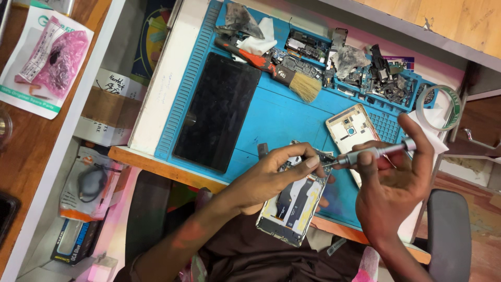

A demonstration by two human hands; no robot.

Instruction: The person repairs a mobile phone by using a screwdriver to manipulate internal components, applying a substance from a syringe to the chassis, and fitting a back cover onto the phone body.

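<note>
Phone [292,206] with its back off sits at the near edge of the blue mat [282,117], and I see my left hand [271,177] wrapped tight around its top end. Just to the right, my right hand [389,183] pinches a thin silver screwdriver [368,153], its tip touching the phone. Behind it lies a pale back cover [350,130].

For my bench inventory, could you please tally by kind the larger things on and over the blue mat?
Opened phones: 1, in the left hand
Screwdrivers: 1, in the right hand
Back covers: 1
Dark screen panels: 1
Brushes: 1
Tape rolls: 1
Total: 6
</note>
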